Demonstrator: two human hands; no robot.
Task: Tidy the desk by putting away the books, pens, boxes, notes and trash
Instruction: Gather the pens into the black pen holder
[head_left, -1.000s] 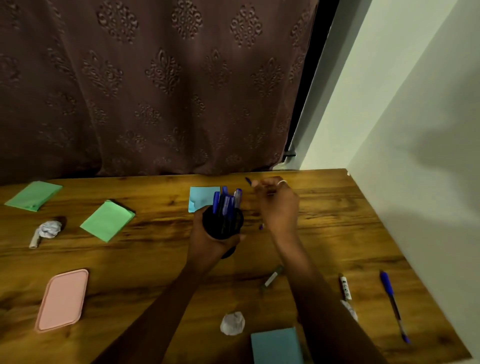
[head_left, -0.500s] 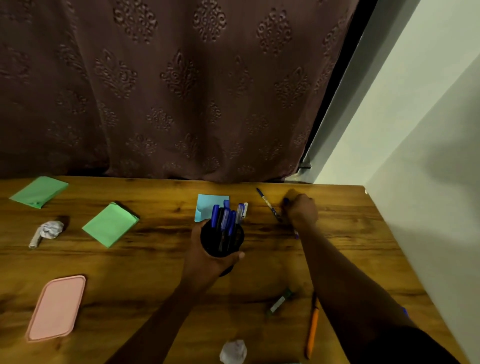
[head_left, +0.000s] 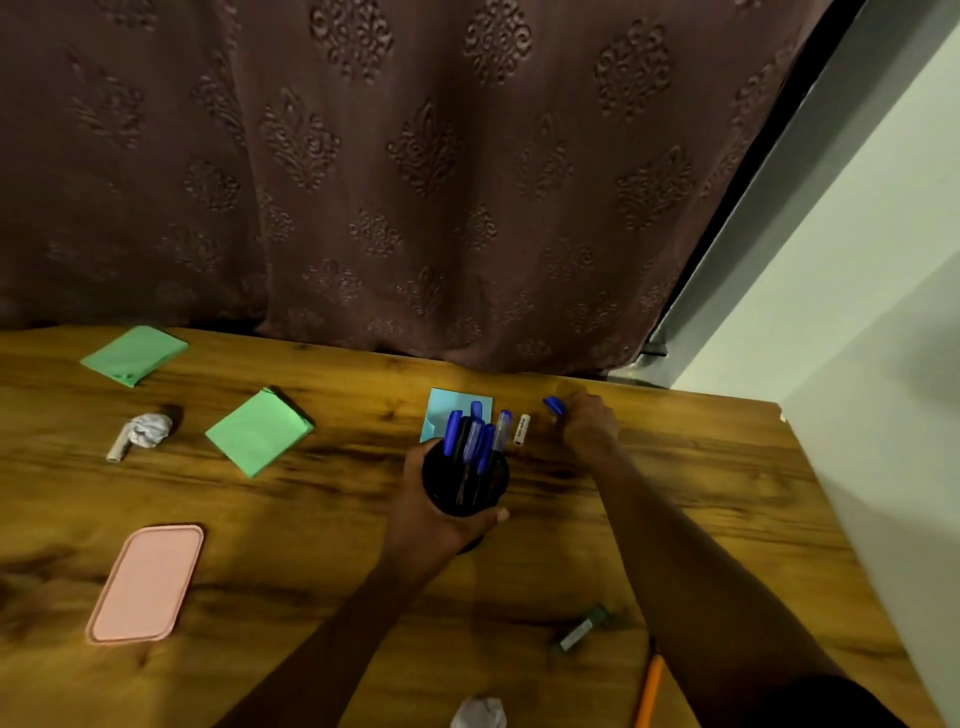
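Observation:
My left hand (head_left: 436, 514) grips a black pen holder (head_left: 465, 480) with several blue pens (head_left: 475, 436) standing in it, above the middle of the wooden desk (head_left: 311, 530). My right hand (head_left: 589, 423) reaches to the far edge of the desk and its curled fingers close round a blue pen (head_left: 555, 405), whose tip sticks out to the left. A light blue note (head_left: 457, 408) lies behind the holder, and a small white marker (head_left: 521, 430) lies between the holder and my right hand.
Two green notes (head_left: 134, 355) (head_left: 258, 432) and a crumpled paper ball (head_left: 149, 428) with a white stub (head_left: 118, 448) lie at the left. A pink lid (head_left: 146, 584) sits front left. Near the front lie a green marker (head_left: 582, 627), an orange pencil (head_left: 649, 691) and another paper ball (head_left: 480, 713). A curtain hangs behind, a wall stands at the right.
My right hand has reached from beside the holder out to the far edge of the desk and closed on the blue pen there. The view has tilted up and right.

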